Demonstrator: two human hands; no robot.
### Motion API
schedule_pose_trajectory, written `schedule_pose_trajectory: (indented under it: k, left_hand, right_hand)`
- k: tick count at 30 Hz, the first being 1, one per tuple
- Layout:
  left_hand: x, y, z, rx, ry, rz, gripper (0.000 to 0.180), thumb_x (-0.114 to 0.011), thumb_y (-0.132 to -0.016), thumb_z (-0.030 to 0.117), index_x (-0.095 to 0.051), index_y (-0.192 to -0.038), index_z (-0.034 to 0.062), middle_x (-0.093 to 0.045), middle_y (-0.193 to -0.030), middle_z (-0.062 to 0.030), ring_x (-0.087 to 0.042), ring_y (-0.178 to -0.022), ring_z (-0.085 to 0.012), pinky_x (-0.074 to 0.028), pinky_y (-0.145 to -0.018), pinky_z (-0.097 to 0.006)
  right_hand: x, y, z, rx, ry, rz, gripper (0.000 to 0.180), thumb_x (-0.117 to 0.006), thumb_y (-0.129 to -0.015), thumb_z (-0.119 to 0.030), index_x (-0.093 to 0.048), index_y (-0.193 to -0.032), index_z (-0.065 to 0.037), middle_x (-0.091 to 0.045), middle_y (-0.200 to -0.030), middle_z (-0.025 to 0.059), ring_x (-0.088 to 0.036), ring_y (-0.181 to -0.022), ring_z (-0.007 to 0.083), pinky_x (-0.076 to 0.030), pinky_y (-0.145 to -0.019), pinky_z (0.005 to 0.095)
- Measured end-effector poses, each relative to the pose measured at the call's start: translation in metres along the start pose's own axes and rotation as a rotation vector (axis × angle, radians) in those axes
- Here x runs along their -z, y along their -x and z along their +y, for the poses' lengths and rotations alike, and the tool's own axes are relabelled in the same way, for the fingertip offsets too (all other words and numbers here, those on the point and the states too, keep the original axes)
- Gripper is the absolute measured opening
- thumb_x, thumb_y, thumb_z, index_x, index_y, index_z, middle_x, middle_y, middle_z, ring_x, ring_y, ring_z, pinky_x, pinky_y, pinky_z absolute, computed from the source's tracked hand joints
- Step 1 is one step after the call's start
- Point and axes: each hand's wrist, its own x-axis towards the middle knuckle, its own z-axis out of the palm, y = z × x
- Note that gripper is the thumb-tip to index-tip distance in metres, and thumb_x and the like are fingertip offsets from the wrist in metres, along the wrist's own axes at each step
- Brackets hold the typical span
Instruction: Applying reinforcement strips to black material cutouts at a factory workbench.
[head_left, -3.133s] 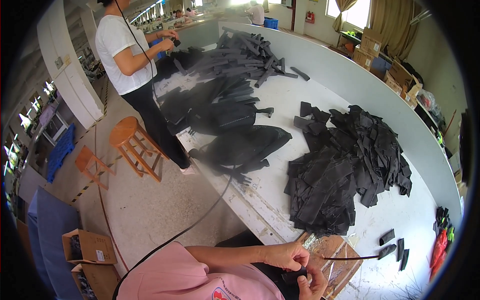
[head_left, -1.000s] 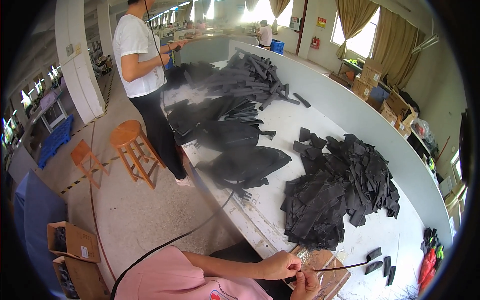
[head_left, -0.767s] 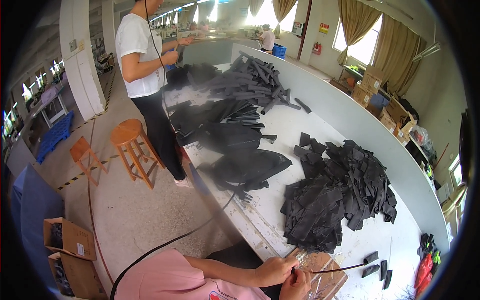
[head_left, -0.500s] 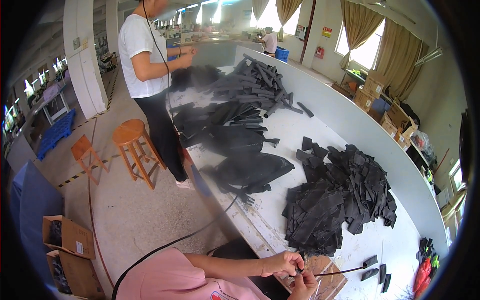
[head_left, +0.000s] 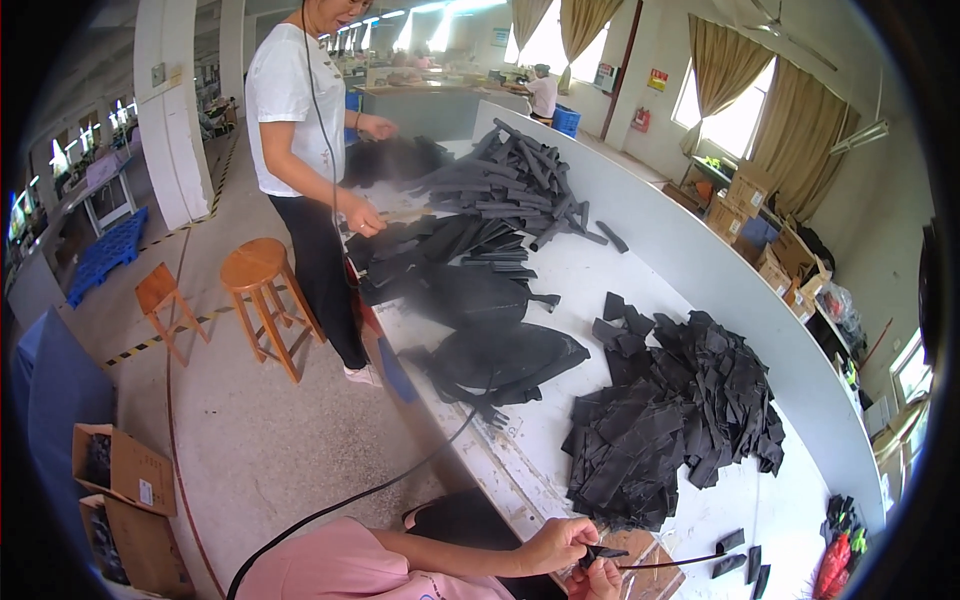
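Left hand (head_left: 556, 545) and right hand (head_left: 602, 580) pinch a black strip (head_left: 660, 564) at bench (head_left: 600, 290) near edge; fabric pile (head_left: 670, 420) just beyond.

At the bottom edge, the left hand (head_left: 553, 545) and right hand (head_left: 602, 579) pinch a thin black strap (head_left: 660, 564) over the white bench (head_left: 590, 285). A heap of black pieces (head_left: 670, 420) lies centre right. A person (head_left: 305, 170) stands upper left beside a wooden stool (head_left: 262, 290).

The seated worker is wearing a pink short-sleeved top, with both hands (head_left: 560, 543) and forearms showing bare.
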Motion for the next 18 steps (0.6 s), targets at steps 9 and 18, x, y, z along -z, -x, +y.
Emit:
schedule_pose_trajectory:
  k: [9,18]
  left_hand:
    - [0.013,-0.008,-0.017,0.484,0.694,-0.467,0.022,-0.054,-0.072,-0.006,-0.049,-0.092,0.0003,-0.059,-0.08,-0.0059,-0.057,-0.069,-0.0091,-0.047,-0.061,-0.019]
    - [0.007,-0.004,0.017,0.533,1.176,-0.897,0.035,-0.056,-0.076,0.002,-0.045,-0.108,-0.0001,-0.051,-0.085,-0.0012,-0.035,-0.044,0.0001,-0.028,-0.037,-0.011]
  right_hand:
    - [0.012,-0.001,0.016,0.025,-0.178,0.028,0.023,-0.05,-0.085,-0.016,-0.051,-0.102,0.001,-0.056,-0.082,0.0052,-0.052,-0.07,0.0127,-0.042,-0.058,0.0218]
    - [0.008,0.013,0.007,0.297,-0.165,-0.131,0.027,-0.052,-0.082,-0.013,-0.051,-0.103,0.003,-0.057,-0.095,0.012,-0.056,-0.082,0.0173,-0.044,-0.073,0.0256]
